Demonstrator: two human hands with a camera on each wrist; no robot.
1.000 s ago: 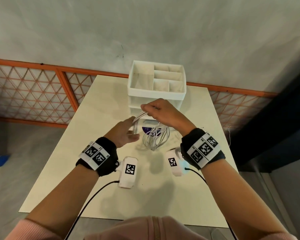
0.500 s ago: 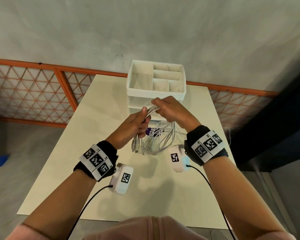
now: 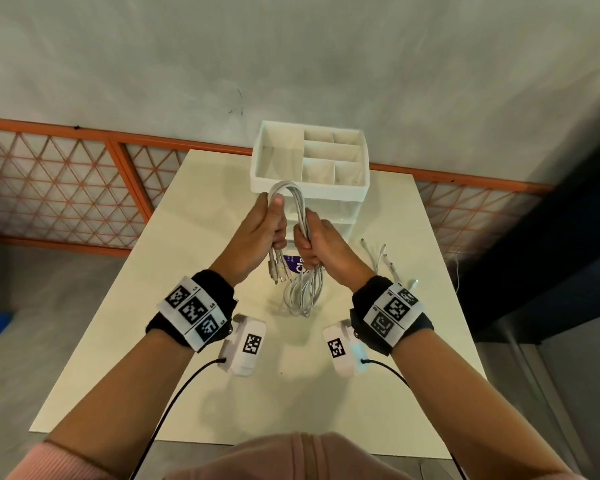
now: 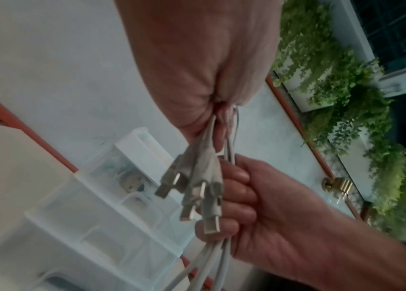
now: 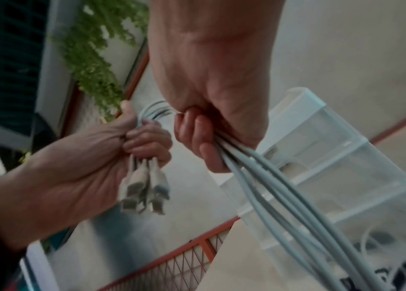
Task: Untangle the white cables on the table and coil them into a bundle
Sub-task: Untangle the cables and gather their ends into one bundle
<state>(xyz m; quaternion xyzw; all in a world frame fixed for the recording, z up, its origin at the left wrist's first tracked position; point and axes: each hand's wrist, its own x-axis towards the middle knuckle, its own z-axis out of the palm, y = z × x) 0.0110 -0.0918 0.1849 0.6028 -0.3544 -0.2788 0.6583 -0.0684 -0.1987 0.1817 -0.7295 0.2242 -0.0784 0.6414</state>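
My left hand (image 3: pixel 269 230) grips the white cable bundle (image 3: pixel 289 189) just above its plug ends (image 3: pixel 278 271), which dangle below the fist. My right hand (image 3: pixel 313 245) grips the same strands beside it. The cables arch over between the two fists, and their loops (image 3: pixel 302 294) hang down to the table (image 3: pixel 194 237). In the left wrist view several metal-tipped plugs (image 4: pixel 198 189) hang from my left hand (image 4: pixel 196 59) in front of my right hand (image 4: pixel 259 206). In the right wrist view the strands (image 5: pixel 284 196) run down out of my right hand (image 5: pixel 209 78).
A white compartment organizer on clear drawers (image 3: pixel 309 161) stands at the table's far edge, right behind my hands. More loose white cable ends (image 3: pixel 381 258) lie on the table to the right. A purple label (image 3: pixel 297 265) lies under the hanging cables. An orange lattice railing (image 3: pixel 66 188) runs behind.
Both hands have risen and closed into fists side by side on the cables. The bundle is lifted off the table, arching between the fists, with its loops trailing down.
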